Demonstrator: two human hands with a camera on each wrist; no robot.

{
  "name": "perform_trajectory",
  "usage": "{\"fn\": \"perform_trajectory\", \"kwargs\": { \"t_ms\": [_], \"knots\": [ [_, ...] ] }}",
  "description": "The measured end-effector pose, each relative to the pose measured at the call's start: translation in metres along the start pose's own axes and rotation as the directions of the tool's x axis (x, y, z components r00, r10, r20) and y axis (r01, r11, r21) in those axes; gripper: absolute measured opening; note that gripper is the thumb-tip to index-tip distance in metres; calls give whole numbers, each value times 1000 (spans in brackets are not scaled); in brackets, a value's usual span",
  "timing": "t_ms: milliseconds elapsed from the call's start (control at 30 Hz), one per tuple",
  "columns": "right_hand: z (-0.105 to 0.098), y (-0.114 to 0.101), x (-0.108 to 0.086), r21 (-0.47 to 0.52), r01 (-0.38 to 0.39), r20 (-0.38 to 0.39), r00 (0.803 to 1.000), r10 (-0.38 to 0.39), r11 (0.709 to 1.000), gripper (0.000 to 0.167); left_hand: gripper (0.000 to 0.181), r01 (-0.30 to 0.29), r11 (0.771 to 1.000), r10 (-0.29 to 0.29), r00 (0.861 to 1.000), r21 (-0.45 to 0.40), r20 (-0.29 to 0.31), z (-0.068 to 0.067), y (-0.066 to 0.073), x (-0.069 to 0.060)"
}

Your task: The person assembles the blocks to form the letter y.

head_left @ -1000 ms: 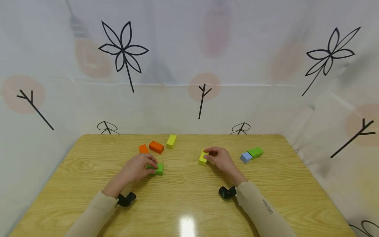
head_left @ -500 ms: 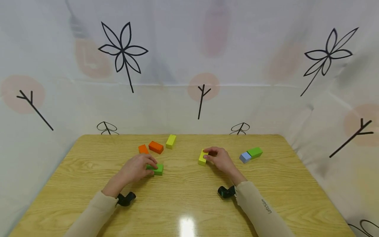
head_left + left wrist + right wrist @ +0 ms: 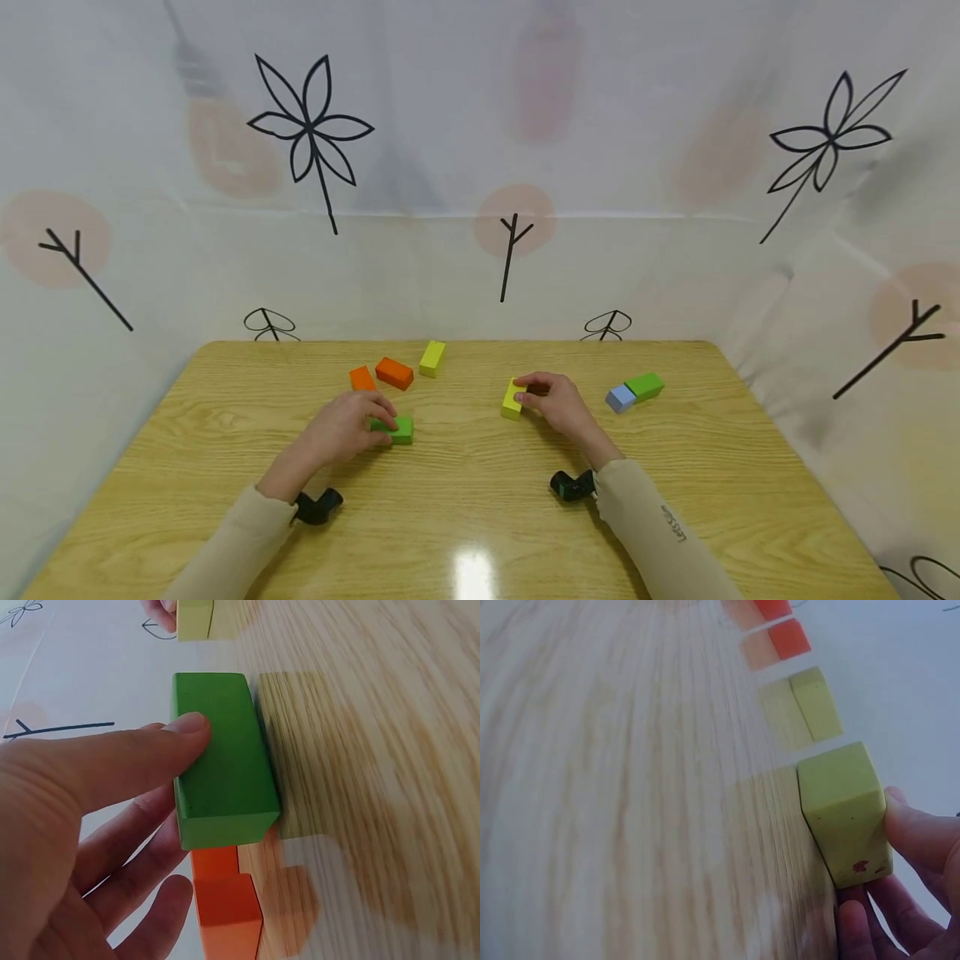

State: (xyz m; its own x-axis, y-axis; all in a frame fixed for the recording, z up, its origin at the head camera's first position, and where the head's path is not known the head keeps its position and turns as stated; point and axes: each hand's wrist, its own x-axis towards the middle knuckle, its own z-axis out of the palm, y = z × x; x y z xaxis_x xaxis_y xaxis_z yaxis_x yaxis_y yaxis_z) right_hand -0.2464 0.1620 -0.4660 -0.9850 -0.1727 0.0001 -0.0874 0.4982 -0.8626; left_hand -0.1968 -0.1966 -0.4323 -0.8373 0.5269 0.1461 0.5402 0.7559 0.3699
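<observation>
My left hand (image 3: 339, 429) grips a green block (image 3: 402, 430) lying on the table at centre left. In the left wrist view the thumb lies on a long face of that green block (image 3: 225, 750), with fingers behind it. Right of centre, my right hand (image 3: 558, 405) pinches a yellow block (image 3: 512, 400) by its right side. The right wrist view shows the thumb against one side of this yellow block (image 3: 847, 817) and fingers at its lower end, with small red marks on its face.
Two orange blocks (image 3: 394, 372) and another yellow block (image 3: 432, 358) lie behind my left hand. To the right, a light blue block (image 3: 620, 398) touches a green block (image 3: 646, 386). The wooden table (image 3: 435, 517) meets a patterned cloth at its back edge.
</observation>
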Motion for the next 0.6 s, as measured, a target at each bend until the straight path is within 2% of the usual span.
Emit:
{"fn": "perform_trajectory", "kwargs": {
  "t_ms": [167,367,600],
  "knots": [
    [0,0,0,7,1,-5,1000,-1,1000,24,10,-3,1000,3,1000,-25,-27,1,3,1],
    [0,-1,0,19,-1,-3,1000,1,1000,24,13,21,998,-24,998,-52,-62,2,9,3],
    [0,-1,0,17,-8,-6,1000,8,1000,24,14,-23,997,15,994,-80,-108,9,20,6]
  ]
}}
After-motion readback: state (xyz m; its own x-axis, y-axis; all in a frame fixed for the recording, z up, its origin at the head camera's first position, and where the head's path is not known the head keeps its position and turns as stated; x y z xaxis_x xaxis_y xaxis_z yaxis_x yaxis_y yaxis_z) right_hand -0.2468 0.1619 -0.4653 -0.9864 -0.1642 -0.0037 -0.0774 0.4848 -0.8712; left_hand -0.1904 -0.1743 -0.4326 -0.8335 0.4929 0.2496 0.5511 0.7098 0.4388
